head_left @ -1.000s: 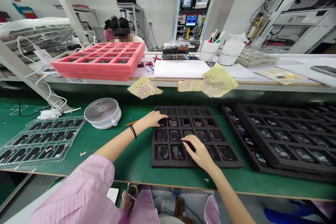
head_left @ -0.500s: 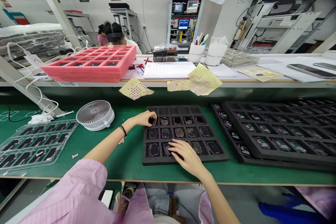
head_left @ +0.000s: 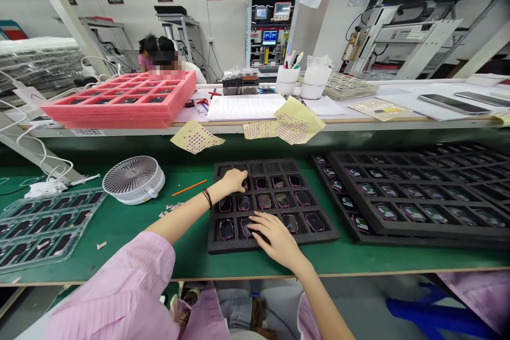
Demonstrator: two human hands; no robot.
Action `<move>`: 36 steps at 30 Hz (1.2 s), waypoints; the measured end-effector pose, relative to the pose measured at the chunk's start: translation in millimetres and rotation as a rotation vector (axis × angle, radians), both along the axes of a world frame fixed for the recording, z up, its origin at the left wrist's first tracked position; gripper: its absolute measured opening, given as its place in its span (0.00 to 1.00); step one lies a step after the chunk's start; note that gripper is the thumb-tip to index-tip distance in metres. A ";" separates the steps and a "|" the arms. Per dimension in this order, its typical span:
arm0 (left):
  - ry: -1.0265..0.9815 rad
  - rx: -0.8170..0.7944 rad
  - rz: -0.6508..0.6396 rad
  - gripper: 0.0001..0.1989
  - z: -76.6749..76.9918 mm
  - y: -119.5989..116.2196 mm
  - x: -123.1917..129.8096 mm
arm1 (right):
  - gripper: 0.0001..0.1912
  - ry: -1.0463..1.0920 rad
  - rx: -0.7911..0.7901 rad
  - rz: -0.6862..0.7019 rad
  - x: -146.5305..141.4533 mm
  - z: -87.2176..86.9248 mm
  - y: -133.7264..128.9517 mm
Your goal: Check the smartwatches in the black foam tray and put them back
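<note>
From the worn head camera, I see two bare hands over a black foam tray [head_left: 231, 247] divided into pockets, on the green surface [head_left: 191, 257]. Dark rounded-square devices with purplish rims [head_left: 226, 229] sit in its pockets.

The left hand [head_left: 234, 180] reaches towards the back-left, its fingers bent and drawn narrowly together at the second pocket of the second row from the back. A dark device [head_left: 244, 185] shows at the fingertips; I cannot tell whether it is gripped. The right hand [head_left: 274, 237] lies over the front row, covering the third pocket, its thumb and fingers loosely parted beside the device in the second; I can't tell if they touch it.

Left of the tray lie a thin orange stick [head_left: 189, 187] and a round white fan [head_left: 133, 180], then a clear plastic tray [head_left: 84, 228] of dark parts. More black foam trays [head_left: 418, 229] overlap on the right. A pink foam tray [head_left: 107, 117] rests on the raised shelf [head_left: 223, 127] behind.
</note>
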State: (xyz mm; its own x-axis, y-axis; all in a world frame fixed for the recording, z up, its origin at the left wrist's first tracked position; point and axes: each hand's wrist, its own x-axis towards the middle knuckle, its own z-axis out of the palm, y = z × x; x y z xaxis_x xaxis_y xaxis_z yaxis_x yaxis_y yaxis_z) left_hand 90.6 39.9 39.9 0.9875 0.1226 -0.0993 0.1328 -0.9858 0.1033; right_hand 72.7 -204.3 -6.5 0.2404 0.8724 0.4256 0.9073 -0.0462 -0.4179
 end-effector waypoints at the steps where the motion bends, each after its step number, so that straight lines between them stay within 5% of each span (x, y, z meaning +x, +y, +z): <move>1: 0.008 0.006 -0.008 0.22 0.6 -0.3 2.5 | 0.13 -0.004 0.001 0.001 0.0 0.0 0.3; 13: -0.122 -0.103 -0.091 0.16 12.7 9.4 -5.1 | 0.12 -0.001 0.043 0.005 -0.1 -2.7 0.6; 16: -0.269 -0.431 -0.007 0.17 16.5 12.7 -5.4 | 0.12 0.056 0.065 0.004 1.3 -3.2 0.5; 19: -0.303 -0.960 0.106 0.22 13.0 7.7 -9.3 | 0.13 0.179 0.144 -0.034 4.5 -4.5 0.8; 24: -0.189 -1.591 0.246 0.26 -3.9 -24.9 -22.4 | 0.14 0.340 0.466 -0.277 10.3 -3.1 2.6; 29: -0.070 -1.857 0.350 0.22 -10.9 -59.0 -32.0 | 0.16 0.231 0.575 -0.322 15.6 8.5 9.3; 36: -0.010 -1.982 0.368 0.18 -11.5 -75.7 -43.1 | 0.13 0.121 0.660 -0.236 28.5 13.1 8.6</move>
State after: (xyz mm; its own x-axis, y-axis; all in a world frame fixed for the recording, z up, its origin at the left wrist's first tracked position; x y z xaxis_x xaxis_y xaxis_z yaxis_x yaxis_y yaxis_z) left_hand 47.5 -35.8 28.4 0.9470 0.0292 -0.3200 0.2548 0.5386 0.8031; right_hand 101.2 -195.6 6.6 0.4702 0.3604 0.8056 0.8496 0.0622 -0.5238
